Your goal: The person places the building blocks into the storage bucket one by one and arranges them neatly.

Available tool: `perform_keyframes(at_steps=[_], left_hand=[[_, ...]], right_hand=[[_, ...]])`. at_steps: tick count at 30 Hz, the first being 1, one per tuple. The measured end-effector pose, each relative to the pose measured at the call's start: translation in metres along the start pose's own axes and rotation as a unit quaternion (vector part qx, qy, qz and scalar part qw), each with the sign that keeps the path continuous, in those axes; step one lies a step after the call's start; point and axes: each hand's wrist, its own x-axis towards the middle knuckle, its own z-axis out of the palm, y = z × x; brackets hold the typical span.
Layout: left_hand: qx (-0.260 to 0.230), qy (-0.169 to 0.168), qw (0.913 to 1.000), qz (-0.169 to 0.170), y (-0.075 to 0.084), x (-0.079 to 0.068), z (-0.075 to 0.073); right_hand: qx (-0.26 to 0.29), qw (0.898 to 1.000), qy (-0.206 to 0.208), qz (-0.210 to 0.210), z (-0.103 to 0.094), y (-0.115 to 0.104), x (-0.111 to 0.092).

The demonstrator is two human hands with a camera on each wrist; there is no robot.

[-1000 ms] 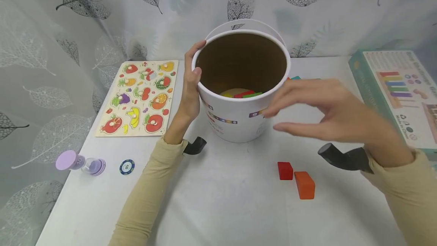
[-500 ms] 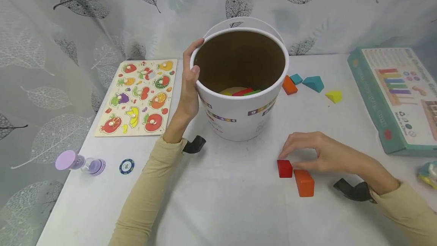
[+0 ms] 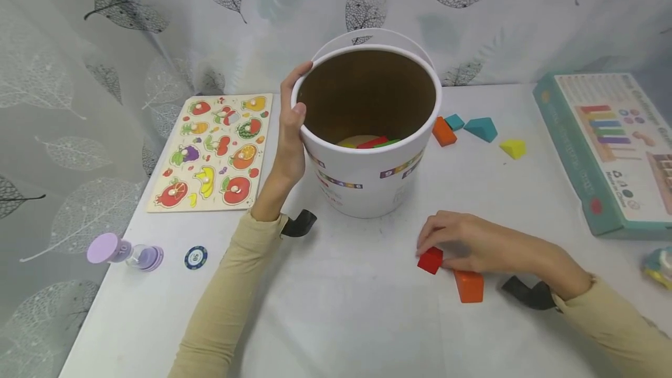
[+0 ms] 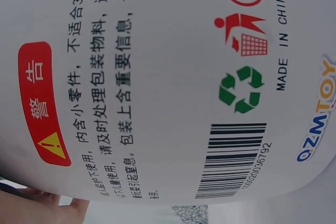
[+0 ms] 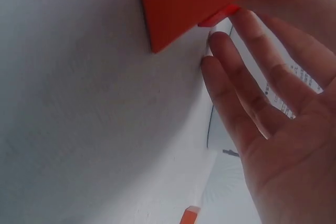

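My left hand (image 3: 290, 142) grips the rim of a white bucket (image 3: 362, 188) at its left side, the thumb over the edge. Red, green and yellow blocks (image 3: 373, 143) lie at the bucket's bottom. In front of the bucket, to the right, my right hand (image 3: 469, 244) pinches a small red block (image 3: 430, 261) between thumb and fingers. The block sits turned at an angle. An orange block (image 3: 469, 288) lies just below the thumb; it looms large in the right wrist view. Printed labels on the bucket wall (image 4: 168, 87) fill the left wrist view.
Behind the bucket's right side lie an orange block (image 3: 444, 132), two teal blocks (image 3: 481, 129) and a yellow one (image 3: 513, 148). A game box (image 3: 604, 156) stands far right. At left are a fruit puzzle board (image 3: 210, 153), a poker chip (image 3: 196, 258) and a purple sand timer (image 3: 126, 252).
My right hand has come down from beside the bucket to the red block and taken hold of it, turning it slightly. The left hand keeps its grip on the rim.
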Motion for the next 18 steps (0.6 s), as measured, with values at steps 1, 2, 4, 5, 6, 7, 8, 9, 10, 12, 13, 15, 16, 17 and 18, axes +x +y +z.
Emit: perform_keyframes(at_steps=[1, 2, 4, 5, 6, 7, 8, 9, 10, 12, 13, 15, 16, 17, 18], left_hand=[[0.000, 0.000, 1.0000, 0.000, 0.000, 0.000, 0.000], [-0.001, 0.000, 1.0000, 0.001, 0.000, 0.000, 0.000], [-0.001, 0.000, 1.0000, 0.001, 0.000, 0.001, -0.001], [0.000, 0.000, 1.0000, 0.002, 0.000, 0.001, -0.001], [-0.001, 0.000, 1.0000, 0.002, 0.001, 0.001, -0.002], [-0.001, 0.001, 1.0000, 0.002, 0.001, 0.001, -0.002], [-0.003, 0.001, 1.0000, 0.003, 0.001, 0.001, -0.002], [-0.005, 0.001, 1.0000, 0.003, 0.001, 0.001, -0.003], [-0.006, 0.001, 1.0000, 0.003, 0.001, 0.001, -0.003], [-0.012, -0.001, 0.9999, 0.005, 0.000, 0.001, -0.002], [-0.015, -0.002, 0.9999, 0.005, 0.000, 0.001, -0.002], [-0.019, -0.005, 0.9998, 0.006, -0.001, 0.001, -0.002], [-0.018, -0.006, 0.9998, 0.006, -0.001, 0.001, -0.002], [-0.018, -0.006, 0.9998, 0.006, -0.001, 0.000, -0.002], [-0.016, -0.006, 0.9998, 0.006, -0.001, 0.000, -0.002]], right_hand=[[-0.005, 1.000, -0.002, 0.011, -0.001, -0.001, 0.000], [-0.009, 1.000, -0.002, 0.020, -0.002, -0.001, 0.000], [-0.011, 0.999, -0.005, 0.042, -0.005, -0.001, 0.001], [-0.012, 0.999, -0.002, 0.047, -0.006, 0.000, 0.001], [-0.010, 0.999, 0.003, 0.049, -0.007, 0.001, 0.001], [-0.005, 0.999, 0.009, 0.050, -0.009, 0.002, 0.001], [0.001, 0.999, 0.019, 0.045, -0.011, 0.002, 0.001], [0.006, 0.999, 0.030, 0.039, -0.014, 0.002, 0.001], [0.008, 0.999, 0.045, 0.023, -0.018, 0.001, 0.001], [0.004, 0.997, 0.078, -0.008, -0.028, -0.003, 0.001], [0.000, 0.995, 0.098, -0.027, -0.035, -0.006, 0.002], [-0.012, 0.988, 0.138, -0.065, -0.051, -0.012, 0.004], [-0.019, 0.985, 0.154, -0.076, -0.060, -0.017, 0.005], [-0.015, 0.980, 0.173, -0.094, -0.069, -0.021, 0.008], [-0.011, 0.975, 0.192, -0.114, -0.079, -0.025, 0.010]])
